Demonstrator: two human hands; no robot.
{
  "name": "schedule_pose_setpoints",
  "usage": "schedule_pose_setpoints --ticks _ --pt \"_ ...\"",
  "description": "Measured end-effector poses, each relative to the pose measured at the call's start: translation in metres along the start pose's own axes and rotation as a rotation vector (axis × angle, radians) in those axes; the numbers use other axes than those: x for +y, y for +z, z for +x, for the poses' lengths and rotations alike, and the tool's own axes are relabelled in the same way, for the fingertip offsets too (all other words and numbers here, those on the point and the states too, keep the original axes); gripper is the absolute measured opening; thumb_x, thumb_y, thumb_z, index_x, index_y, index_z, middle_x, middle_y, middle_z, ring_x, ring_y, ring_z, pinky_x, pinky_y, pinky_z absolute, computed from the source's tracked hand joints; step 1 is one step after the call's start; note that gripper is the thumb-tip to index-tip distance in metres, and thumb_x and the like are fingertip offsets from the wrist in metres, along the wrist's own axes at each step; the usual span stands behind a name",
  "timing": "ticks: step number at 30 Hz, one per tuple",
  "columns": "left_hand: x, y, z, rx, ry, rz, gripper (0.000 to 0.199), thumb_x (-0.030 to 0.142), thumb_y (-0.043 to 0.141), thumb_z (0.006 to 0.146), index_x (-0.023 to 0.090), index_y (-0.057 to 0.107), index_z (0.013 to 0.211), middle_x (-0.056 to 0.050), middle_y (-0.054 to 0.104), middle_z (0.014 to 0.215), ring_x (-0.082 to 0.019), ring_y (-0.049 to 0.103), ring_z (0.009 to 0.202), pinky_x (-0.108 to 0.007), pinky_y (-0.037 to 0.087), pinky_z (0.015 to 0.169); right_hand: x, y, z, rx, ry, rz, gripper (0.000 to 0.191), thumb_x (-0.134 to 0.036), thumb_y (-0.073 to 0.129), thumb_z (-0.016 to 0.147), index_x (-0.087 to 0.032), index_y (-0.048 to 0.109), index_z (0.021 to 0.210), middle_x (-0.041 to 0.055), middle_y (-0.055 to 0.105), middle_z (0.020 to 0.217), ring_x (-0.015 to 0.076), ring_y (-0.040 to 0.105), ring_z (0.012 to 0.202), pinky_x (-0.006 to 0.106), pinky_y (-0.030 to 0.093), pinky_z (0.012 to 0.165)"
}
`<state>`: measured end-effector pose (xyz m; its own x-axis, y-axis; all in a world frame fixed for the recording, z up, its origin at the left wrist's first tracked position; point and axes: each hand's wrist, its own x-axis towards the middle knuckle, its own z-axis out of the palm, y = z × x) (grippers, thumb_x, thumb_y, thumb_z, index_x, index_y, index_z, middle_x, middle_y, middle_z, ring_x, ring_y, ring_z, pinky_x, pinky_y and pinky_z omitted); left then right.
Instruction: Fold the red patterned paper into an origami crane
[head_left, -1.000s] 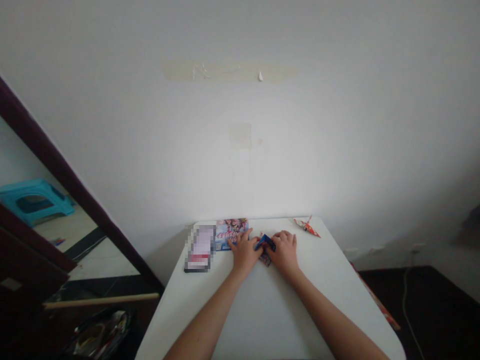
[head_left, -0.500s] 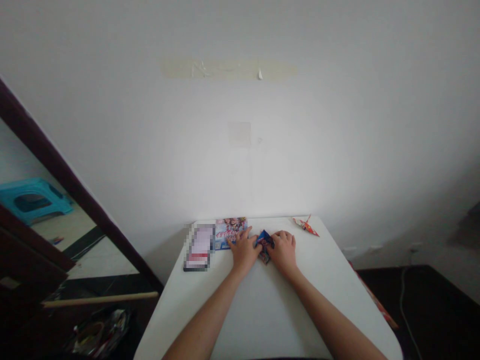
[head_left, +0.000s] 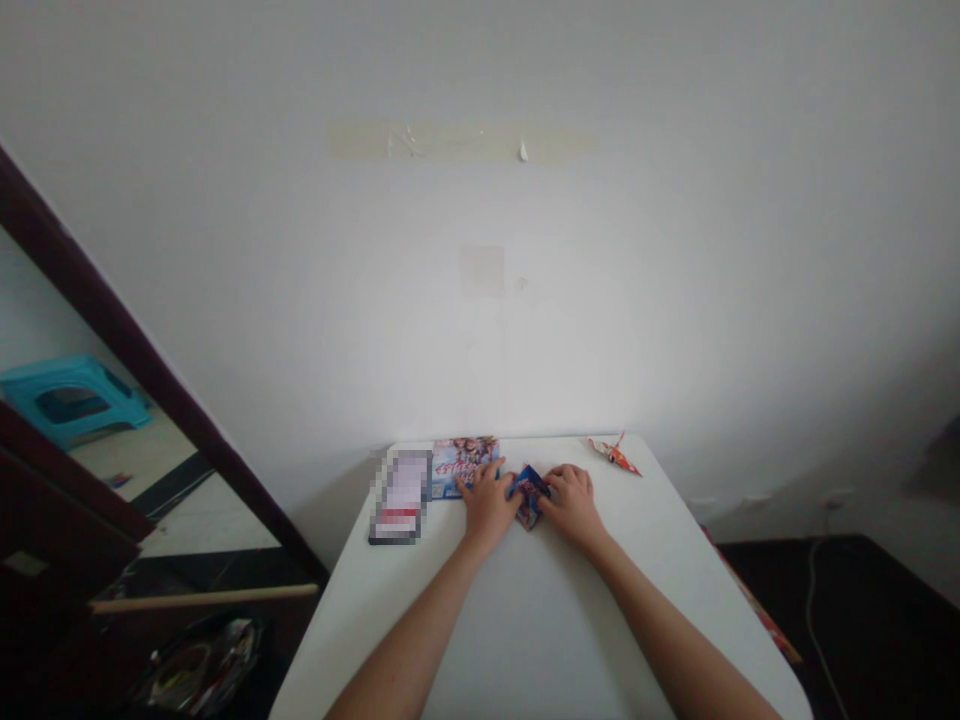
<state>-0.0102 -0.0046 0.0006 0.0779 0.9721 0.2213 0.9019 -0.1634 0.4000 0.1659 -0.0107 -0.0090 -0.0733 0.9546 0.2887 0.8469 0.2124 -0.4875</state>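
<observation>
A small folded paper, blue with colourful print, lies on the white table between my two hands. My left hand grips its left edge at the thumb side, while some of its other fingers stretch out over a printed leaflet. From the right, my right hand pinches the same paper, its outer fingers curled on the table. The fingertips partly cover the paper's edges, and its top corner points away from me.
A phone, blurred by pixels, lies left of the leaflet. A red and white folded paper crane sits at the table's back right. The white table meets a wall. A mirror leans on the left.
The folded paper's upper flap looks slightly more spread, and more of its lower part shows. Both hands stay on it. The whole view has shifted a little.
</observation>
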Motion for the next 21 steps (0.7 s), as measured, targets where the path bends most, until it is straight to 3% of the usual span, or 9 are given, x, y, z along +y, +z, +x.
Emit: schedule_pose_setpoints --ticks 6,15,21 --pt "-0.0008 0.0007 -0.0011 0.012 0.013 0.018 0.023 0.03 0.06 0.089 0.032 0.073 0.108 -0.002 0.053 0.149 -0.031 0.042 0.139 -0.078 0.01 0.115 0.0104 -0.0087 -0.0005 -0.115 -0.103 0.026 0.034 -0.026 0.063 0.08 -0.027 0.073 0.113 0.0063 0.063 0.125 0.0273 0.046 0.125 0.047 0.026 0.114" --pt "-0.0042 0.0047 -0.0023 0.045 0.03 0.031 0.021 0.031 0.06 0.09 0.03 0.066 0.11 -0.004 0.055 0.146 -0.031 0.043 0.138 -0.079 0.016 0.113 0.0108 -0.0022 -0.001 -0.035 -0.104 0.039 0.03 -0.031 0.067 0.081 -0.025 0.075 0.109 0.0082 0.063 0.122 0.0283 0.046 0.123 0.045 0.03 0.112" --pt "-0.0084 0.0019 -0.0029 -0.02 0.063 0.041 0.022 0.035 0.06 0.09 0.03 0.067 0.111 -0.003 0.049 0.153 -0.033 0.039 0.142 -0.079 0.015 0.113 0.0121 0.0006 -0.0008 -0.018 -0.09 0.03 0.032 -0.028 0.07 0.078 -0.026 0.075 0.109 0.0082 0.064 0.121 0.0284 0.047 0.123 0.047 0.031 0.112"
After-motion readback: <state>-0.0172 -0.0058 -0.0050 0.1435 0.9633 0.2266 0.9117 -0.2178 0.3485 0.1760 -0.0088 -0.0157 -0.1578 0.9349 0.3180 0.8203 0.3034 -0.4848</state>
